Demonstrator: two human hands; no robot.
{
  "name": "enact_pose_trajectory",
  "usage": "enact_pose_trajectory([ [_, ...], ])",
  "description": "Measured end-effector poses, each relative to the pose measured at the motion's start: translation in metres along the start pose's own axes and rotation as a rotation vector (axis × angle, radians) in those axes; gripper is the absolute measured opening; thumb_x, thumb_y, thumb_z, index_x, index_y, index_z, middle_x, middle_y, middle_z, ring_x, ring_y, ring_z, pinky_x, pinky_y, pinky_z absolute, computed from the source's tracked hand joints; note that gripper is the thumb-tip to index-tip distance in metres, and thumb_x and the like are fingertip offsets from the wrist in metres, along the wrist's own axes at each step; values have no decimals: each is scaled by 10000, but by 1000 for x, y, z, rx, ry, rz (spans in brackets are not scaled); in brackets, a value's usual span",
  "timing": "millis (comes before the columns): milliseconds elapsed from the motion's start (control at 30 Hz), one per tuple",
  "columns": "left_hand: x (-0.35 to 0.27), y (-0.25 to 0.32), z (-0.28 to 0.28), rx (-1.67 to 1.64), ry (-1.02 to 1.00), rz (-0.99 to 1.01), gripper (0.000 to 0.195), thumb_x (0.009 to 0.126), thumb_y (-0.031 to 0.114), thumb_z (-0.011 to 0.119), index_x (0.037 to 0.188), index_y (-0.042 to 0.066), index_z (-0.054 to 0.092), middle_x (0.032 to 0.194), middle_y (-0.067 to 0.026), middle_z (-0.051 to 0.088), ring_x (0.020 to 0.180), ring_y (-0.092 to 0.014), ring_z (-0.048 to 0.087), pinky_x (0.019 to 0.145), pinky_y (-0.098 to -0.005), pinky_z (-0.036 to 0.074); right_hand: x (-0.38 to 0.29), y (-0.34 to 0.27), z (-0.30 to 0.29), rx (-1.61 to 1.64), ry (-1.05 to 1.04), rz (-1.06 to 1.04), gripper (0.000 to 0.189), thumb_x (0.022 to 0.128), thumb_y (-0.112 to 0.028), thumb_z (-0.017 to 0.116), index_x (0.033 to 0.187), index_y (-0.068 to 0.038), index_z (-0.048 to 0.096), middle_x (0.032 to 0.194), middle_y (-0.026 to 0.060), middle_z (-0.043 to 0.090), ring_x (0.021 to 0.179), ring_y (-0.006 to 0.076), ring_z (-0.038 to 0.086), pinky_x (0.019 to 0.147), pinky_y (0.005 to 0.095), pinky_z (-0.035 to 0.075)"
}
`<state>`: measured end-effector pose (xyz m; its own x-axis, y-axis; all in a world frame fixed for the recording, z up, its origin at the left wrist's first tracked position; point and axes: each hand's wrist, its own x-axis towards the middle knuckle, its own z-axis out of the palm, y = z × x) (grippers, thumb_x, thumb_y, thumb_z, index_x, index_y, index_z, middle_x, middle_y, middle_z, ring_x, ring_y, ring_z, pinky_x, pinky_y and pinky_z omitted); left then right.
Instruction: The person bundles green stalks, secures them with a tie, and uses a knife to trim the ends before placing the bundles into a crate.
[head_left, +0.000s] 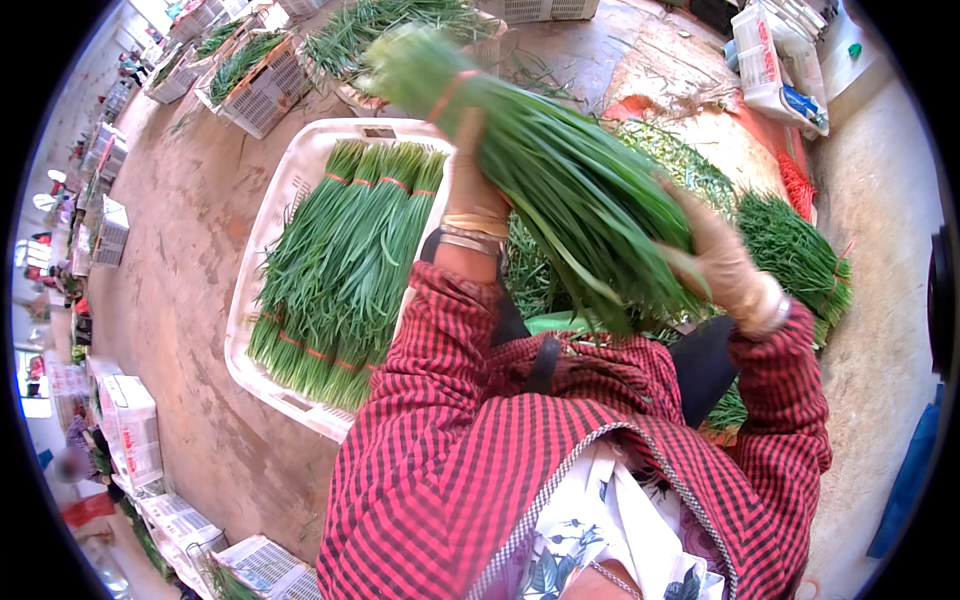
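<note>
A large bunch of green garlic chives (570, 172) is held up in front of me, tilted, with an orange band near its pale stem end. My left hand (476, 176) grips it just below that band. At the leafy end, my right hand (716, 255) has its thumb and fingers around the leaf tips; motion blurs it somewhat. Thin gloves appear to cover both hands. Left of the bunch, a white plastic crate (251, 300) holds several banded bunches (349, 247), laid with stems towards both ends.
Another bunch of chives (795, 255) lies on the floor at right, beside loose greens (675, 154) and a red mesh sack (795, 184). Crates of greens (259, 86) stand at upper left. White crates (131, 431) line the left side. A white basket (772, 67) stands by the right wall.
</note>
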<state>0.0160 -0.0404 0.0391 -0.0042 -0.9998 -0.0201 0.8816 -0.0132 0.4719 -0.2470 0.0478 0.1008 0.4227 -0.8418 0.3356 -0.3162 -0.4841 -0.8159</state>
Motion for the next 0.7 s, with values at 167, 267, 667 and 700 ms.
enact_pose_trajectory([
  [167,-21,50,-78,-37,132,299,623,875,585,566,1260,95,570,1230,-106,614,1086,-300,596,956,-471,481,-53,62,-10,-404,-379,543,390,856,-188,687,1188,2,611,988,127,685,957,183,636,869,340,502],
  [267,-38,66,-127,-81,198,410,678,866,638,528,1290,109,563,1307,-103,578,1159,-322,557,980,-521,456,-70,81,-25,-82,-236,567,378,904,-154,643,1201,70,574,906,89,672,808,124,625,728,272,509],
  [667,-93,122,-163,97,340,677,682,896,629,460,1348,121,509,1362,-99,529,1208,-338,508,1021,-563,396,-49,71,-7,32,-263,503,457,917,-184,650,1308,17,525,1050,109,649,948,166,606,847,306,493],
  [700,-98,129,-153,173,306,694,658,906,604,474,1346,116,507,1362,-101,526,1200,-335,514,1022,-553,401,-48,70,-8,-24,-217,377,454,911,-182,655,1300,18,534,1058,106,650,996,174,598,881,310,482],
])
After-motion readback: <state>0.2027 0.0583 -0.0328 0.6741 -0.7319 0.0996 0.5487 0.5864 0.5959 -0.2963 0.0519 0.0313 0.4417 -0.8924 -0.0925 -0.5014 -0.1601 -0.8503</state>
